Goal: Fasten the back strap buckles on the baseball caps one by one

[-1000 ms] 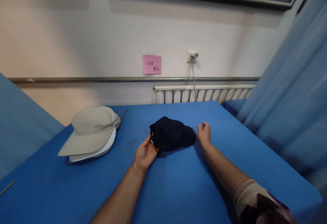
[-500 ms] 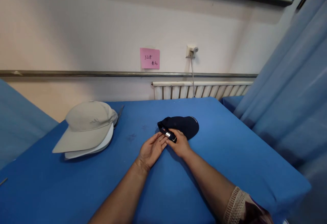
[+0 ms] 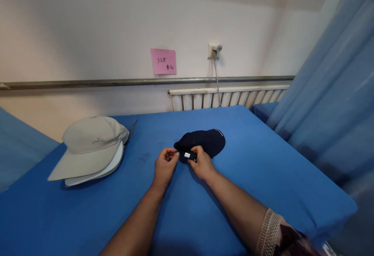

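Observation:
A dark navy cap (image 3: 207,141) lies on the blue-covered table, its brim pointing right and its back strap toward me. On the strap sits a shiny metal buckle (image 3: 187,155). My right hand (image 3: 202,163) grips the strap just right of the buckle, thumb below and fingers above. At the cap's left edge my left hand (image 3: 166,166) is closed in a pinch, fingertips at the strap's left end; whatever lies between them is too small to make out.
Left on the blue table (image 3: 122,213) is a stack of light caps, a beige cap (image 3: 92,139) on top. Behind stand a radiator (image 3: 204,101) and a wall rail (image 3: 117,82). A pink note (image 3: 163,62) and a plugged socket (image 3: 214,51) are on the wall. A blue curtain (image 3: 330,92) hangs right.
My left hand has gone from palm up with fingers stretched out under the strap to a pinch at its left end. My right hand keeps its hold on the strap. The view has shifted slightly.

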### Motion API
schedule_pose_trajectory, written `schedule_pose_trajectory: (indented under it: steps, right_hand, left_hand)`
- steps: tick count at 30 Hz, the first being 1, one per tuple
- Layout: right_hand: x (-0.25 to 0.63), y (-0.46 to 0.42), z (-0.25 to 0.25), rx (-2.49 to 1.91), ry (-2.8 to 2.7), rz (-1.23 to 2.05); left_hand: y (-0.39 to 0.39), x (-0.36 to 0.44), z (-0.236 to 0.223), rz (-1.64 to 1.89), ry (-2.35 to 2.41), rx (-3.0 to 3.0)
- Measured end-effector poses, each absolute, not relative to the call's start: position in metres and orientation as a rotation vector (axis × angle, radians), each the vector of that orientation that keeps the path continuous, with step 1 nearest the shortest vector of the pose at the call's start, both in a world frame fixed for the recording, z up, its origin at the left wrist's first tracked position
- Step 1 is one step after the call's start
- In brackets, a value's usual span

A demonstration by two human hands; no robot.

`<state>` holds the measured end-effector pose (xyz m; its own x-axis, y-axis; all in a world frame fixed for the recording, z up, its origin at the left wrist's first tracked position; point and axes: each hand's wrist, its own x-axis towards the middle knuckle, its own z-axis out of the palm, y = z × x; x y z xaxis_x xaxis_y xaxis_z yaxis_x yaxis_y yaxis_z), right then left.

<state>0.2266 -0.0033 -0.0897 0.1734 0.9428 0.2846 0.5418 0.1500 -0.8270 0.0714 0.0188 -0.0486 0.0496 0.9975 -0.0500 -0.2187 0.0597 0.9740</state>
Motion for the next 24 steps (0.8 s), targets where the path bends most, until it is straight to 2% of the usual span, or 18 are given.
schedule_pose_trajectory:
  steps: [5, 13, 16, 24]
  right_hand:
    - [0.225, -0.007, -0.088, -1.482, -1.651, 0.508]
    - [0.226, -0.011, -0.084, -1.430, -1.736, 0.532]
    - [0.226, -0.011, -0.084, -1.402, -1.693, 0.574]
    - [0.229, -0.004, -0.091, -1.332, -1.488, 0.596]
  left_hand:
    - [0.005, 0.080, -0.041, 1.055, 0.907, 1.619]
    - [0.010, 0.079, -0.047, 0.943, 0.877, 1.861]
    - [0.012, 0.075, -0.048, 0.949, 0.904, 1.758]
    - [0.026, 0.061, -0.050, 1.115, 0.883, 0.877]
